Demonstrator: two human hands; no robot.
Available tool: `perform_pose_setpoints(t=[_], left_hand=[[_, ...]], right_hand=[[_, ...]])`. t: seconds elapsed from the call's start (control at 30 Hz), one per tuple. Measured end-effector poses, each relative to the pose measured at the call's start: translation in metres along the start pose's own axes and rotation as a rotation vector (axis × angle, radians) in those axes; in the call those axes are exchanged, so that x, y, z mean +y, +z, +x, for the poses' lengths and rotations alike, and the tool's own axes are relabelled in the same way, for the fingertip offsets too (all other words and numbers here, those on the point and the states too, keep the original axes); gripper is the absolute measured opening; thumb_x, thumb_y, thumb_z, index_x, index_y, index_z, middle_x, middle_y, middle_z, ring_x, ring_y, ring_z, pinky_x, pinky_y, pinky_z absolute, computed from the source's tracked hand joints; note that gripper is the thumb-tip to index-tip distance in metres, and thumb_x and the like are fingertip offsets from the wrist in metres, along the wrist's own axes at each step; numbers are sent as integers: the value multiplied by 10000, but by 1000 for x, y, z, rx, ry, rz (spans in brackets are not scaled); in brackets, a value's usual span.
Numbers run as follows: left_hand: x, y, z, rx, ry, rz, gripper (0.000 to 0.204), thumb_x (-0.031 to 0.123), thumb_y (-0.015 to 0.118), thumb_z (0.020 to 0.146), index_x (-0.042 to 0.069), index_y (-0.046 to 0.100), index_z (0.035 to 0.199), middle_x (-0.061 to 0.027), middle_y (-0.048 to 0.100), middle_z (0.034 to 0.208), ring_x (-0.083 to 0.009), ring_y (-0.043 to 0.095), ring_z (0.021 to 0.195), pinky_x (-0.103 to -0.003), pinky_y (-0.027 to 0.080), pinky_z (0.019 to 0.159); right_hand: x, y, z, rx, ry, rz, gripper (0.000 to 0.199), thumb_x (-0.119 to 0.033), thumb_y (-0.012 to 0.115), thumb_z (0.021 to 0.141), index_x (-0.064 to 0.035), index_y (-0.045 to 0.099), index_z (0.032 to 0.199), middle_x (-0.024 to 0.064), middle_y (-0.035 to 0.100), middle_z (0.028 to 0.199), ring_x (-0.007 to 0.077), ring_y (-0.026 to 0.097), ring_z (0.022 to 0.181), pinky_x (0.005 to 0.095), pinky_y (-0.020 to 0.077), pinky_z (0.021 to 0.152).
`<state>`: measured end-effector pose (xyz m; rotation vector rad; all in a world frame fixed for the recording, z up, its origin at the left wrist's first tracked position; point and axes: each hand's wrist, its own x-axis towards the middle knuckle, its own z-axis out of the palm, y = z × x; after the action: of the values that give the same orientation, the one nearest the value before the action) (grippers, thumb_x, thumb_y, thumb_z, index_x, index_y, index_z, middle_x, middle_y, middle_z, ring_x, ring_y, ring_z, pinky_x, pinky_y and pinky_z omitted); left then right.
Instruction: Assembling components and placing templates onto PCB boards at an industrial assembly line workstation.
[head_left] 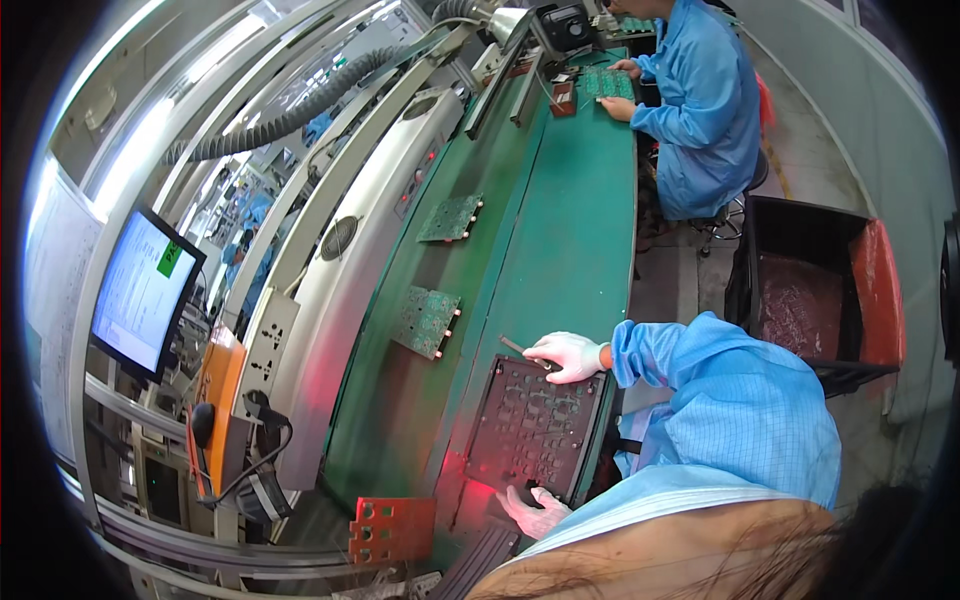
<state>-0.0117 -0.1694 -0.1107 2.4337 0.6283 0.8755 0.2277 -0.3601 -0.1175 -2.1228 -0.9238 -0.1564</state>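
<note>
A flat dark fixture plate (530, 425) with many shaped recesses and small corner screws lies at the bench's near edge. At its upper edge my right hand (568, 356), in a white glove, is closed around a slim grey tool (511, 344); the fingers hide much of the tool, so its exact kind cannot be told. My left hand (537, 512), also gloved in white, rests by the plate's lower edge with fingers spread. Two green circuit boards, one nearer (430, 320) and one farther (450, 218), lie on the green belt beyond the plate.
An orange-red plate with square holes (390, 530) stands lower left, beside dark rails (480, 565). A monitor (147, 293) and handheld scanner (262, 490) are at left. A co-worker in blue (700, 110) holds green boards (605, 82) up the bench. A black bin (800, 215) stands right.
</note>
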Motion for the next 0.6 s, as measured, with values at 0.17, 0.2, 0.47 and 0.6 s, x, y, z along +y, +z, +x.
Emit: perform_pose_setpoints(t=[0.17, 0.2, 0.47, 0.6], left_hand=[[-7, 4, -1, 27, 41, -5, 407, 227, 564, 838, 12, 516, 1181, -236, 465, 1306, -415, 500, 1132, -461, 437, 905], [-4, 2, -2, 33, 45, 10, 393, 218, 566, 837, 8, 527, 1167, -227, 467, 1308, -414, 503, 1127, -457, 442, 898], [-38, 26, -5, 57, 64, -36, 293, 85, 630, 761, 3, 625, 1042, -181, 437, 1364, -359, 533, 1119, -395, 447, 917], [-31, 18, -4, 21, 40, -18, 300, 81, 642, 757, 1, 622, 1046, -193, 434, 1361, -362, 519, 1138, -392, 439, 932]], right_hand=[[3, 2, 0, 18, -14, -2, 596, -254, 627, 687, -40, 500, 1228, 172, 577, 1076, 345, 534, 1025, 418, 426, 893], [2, 2, -2, 18, -12, 4, 594, -249, 631, 683, -37, 504, 1223, 169, 580, 1071, 345, 539, 1016, 417, 429, 888], [3, 3, 2, 64, -46, 11, 601, -211, 649, 662, -26, 504, 1215, 162, 588, 1041, 349, 548, 991, 412, 438, 866], [-1, 1, 2, 63, -29, 12, 602, -212, 654, 661, -24, 504, 1212, 165, 587, 1033, 348, 547, 994, 414, 438, 860]])
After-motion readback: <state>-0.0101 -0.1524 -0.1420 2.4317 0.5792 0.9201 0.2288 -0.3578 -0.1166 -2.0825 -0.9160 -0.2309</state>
